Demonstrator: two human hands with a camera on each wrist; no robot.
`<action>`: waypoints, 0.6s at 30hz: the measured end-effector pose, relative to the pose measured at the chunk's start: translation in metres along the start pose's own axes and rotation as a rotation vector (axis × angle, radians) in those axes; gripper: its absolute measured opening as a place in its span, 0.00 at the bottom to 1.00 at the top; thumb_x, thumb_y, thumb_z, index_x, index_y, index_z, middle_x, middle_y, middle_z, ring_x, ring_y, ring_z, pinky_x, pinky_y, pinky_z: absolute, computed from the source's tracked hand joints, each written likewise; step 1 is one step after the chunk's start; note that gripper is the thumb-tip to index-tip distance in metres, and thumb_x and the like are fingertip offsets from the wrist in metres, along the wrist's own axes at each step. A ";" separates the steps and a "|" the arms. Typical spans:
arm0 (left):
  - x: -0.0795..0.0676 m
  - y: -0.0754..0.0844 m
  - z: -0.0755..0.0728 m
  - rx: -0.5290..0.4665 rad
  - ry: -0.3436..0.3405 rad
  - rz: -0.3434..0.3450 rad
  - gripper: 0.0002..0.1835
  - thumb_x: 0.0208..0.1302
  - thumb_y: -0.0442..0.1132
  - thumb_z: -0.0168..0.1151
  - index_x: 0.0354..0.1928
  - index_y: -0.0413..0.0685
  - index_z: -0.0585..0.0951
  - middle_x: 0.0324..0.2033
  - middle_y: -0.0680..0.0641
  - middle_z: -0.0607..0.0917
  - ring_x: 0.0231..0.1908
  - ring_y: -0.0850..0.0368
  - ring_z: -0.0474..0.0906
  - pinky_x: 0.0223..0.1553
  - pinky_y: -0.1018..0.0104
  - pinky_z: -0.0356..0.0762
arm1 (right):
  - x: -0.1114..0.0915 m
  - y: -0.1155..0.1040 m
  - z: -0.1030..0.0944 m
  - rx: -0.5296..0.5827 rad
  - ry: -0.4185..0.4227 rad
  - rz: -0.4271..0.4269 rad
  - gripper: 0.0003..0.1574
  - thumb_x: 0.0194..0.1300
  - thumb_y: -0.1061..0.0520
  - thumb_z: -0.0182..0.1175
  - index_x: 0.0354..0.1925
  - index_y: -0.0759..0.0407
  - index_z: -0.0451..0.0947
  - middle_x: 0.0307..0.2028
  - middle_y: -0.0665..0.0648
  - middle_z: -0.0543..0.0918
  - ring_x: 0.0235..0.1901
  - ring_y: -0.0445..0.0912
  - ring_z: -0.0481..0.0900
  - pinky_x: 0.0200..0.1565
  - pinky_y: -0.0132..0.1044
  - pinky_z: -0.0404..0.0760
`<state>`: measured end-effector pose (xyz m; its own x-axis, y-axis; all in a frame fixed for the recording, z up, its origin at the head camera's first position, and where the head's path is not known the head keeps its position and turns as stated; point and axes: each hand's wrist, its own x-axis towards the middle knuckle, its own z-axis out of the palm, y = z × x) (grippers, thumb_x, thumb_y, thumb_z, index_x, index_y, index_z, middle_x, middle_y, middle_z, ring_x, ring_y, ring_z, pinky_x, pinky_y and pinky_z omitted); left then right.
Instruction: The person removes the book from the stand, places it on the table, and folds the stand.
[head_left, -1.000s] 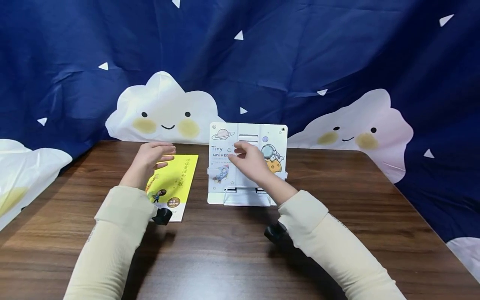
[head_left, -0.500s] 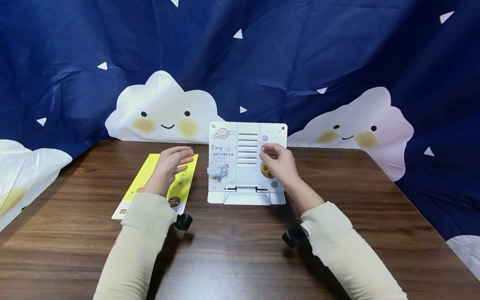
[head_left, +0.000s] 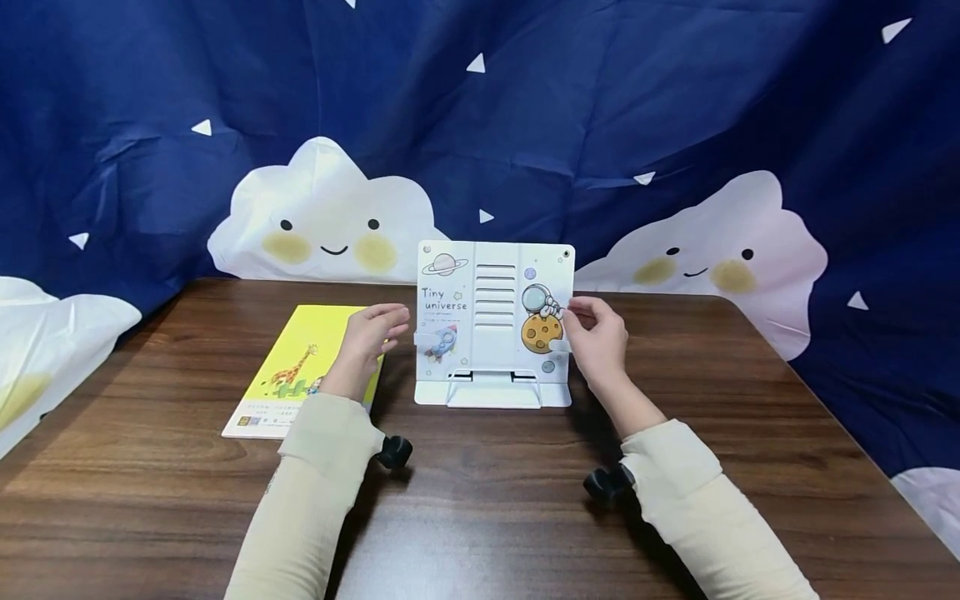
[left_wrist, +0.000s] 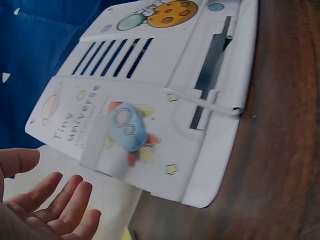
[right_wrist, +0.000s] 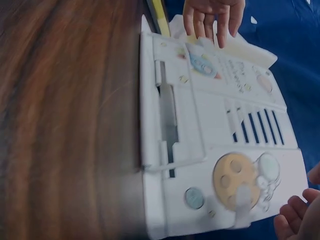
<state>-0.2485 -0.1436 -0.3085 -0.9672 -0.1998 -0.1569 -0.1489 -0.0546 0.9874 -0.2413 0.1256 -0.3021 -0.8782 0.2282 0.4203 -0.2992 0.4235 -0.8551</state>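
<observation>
A white metal book stand (head_left: 493, 350) printed with "Tiny universe", a rocket, a planet and an astronaut stands upright on the table, its slotted plate facing me. My left hand (head_left: 366, 342) hovers just left of the stand, overlapping a yellow book (head_left: 281, 350) in the head view. In the left wrist view its relaxed fingers (left_wrist: 70, 212) are apart from the small white side clip (left_wrist: 93, 142). My right hand (head_left: 602, 337) is at the stand's right edge, fingers loosely bent and holding nothing. Close by, another clip (right_wrist: 243, 205) folds over the orange moon print.
The yellow book lies flat left of the stand, a giraffe drawn on its cover. The brown wooden table (head_left: 480, 517) carries both. Behind its far edge hangs a dark blue curtain (head_left: 555, 100) with smiling white clouds.
Both hands have moved to the right. My right hand has passed across the front of the stand to its right edge; my left hand has come from over the book towards the stand's left side.
</observation>
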 end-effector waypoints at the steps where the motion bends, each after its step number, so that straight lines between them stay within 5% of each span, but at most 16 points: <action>1: 0.000 -0.002 0.001 0.003 -0.001 -0.006 0.18 0.57 0.35 0.53 0.50 0.36 0.71 0.47 0.39 0.74 0.48 0.47 0.70 0.49 0.56 0.64 | 0.000 0.003 0.000 0.001 0.016 0.009 0.12 0.55 0.65 0.54 0.39 0.69 0.74 0.36 0.63 0.78 0.34 0.48 0.74 0.35 0.32 0.70; 6: 0.001 -0.009 0.005 0.002 0.012 -0.024 0.17 0.58 0.35 0.53 0.50 0.37 0.72 0.46 0.39 0.75 0.45 0.49 0.72 0.47 0.58 0.67 | 0.007 0.032 0.004 0.021 0.063 0.067 0.13 0.55 0.64 0.54 0.40 0.69 0.73 0.37 0.63 0.77 0.36 0.50 0.73 0.39 0.35 0.72; 13: 0.005 -0.016 0.012 -0.016 0.035 -0.042 0.15 0.57 0.35 0.54 0.47 0.37 0.74 0.43 0.40 0.76 0.40 0.52 0.73 0.43 0.62 0.71 | 0.039 0.125 0.028 0.014 0.121 0.119 0.17 0.55 0.52 0.58 0.42 0.59 0.75 0.34 0.54 0.76 0.34 0.43 0.72 0.33 0.31 0.74; 18: 0.008 -0.020 0.017 -0.061 0.075 -0.029 0.13 0.56 0.32 0.55 0.44 0.35 0.76 0.37 0.43 0.78 0.31 0.57 0.74 0.40 0.63 0.72 | 0.042 0.136 0.037 0.069 0.109 0.219 0.14 0.54 0.52 0.59 0.39 0.56 0.75 0.33 0.54 0.75 0.33 0.44 0.72 0.31 0.33 0.74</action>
<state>-0.2572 -0.1273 -0.3296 -0.9441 -0.2699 -0.1892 -0.1618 -0.1207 0.9794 -0.3327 0.1599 -0.4118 -0.8806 0.4025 0.2500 -0.1342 0.2940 -0.9463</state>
